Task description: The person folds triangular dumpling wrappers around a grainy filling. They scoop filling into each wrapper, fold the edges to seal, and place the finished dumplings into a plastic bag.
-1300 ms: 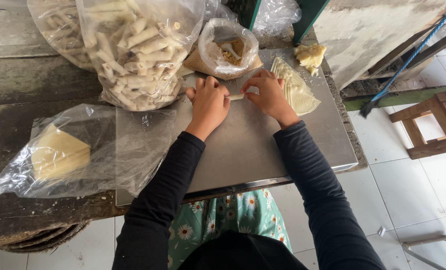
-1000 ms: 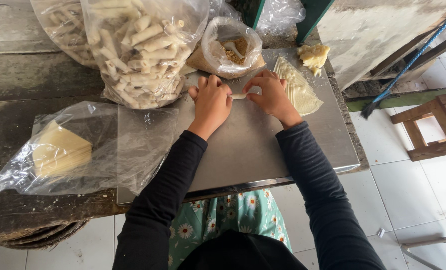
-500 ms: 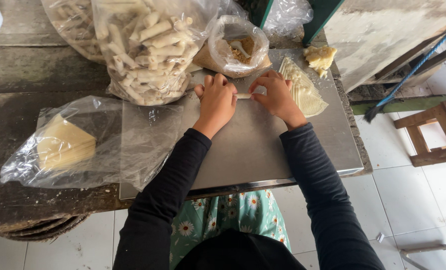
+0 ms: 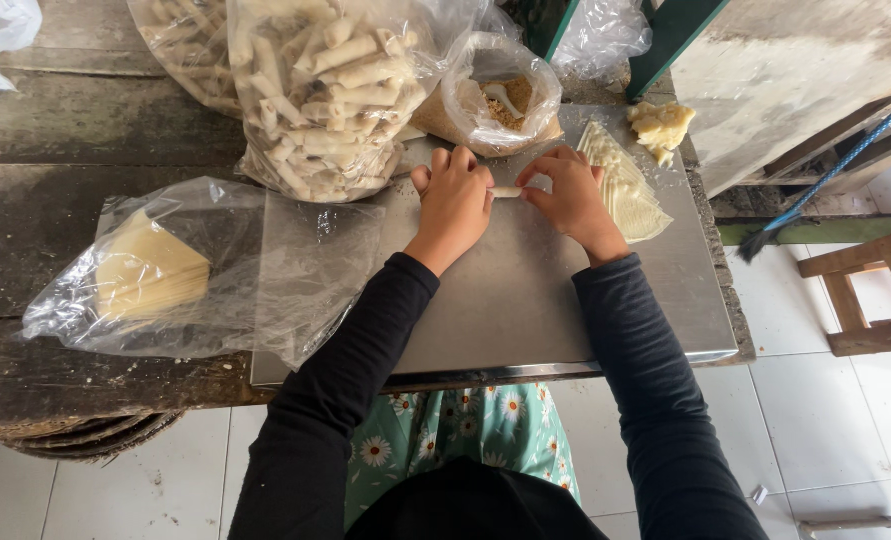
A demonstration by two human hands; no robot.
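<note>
**Two hands roll a small pale wrap**

Both hands press on a thin pale rolled pastry stick lying on the flat grey metal sheet. The left hand covers one end with bent fingers. The right hand pinches the other end. Just past the left hand stands a big clear plastic bag of finished rolls. Beside the right hand lies a stack of pale triangle wrappers.
</note>
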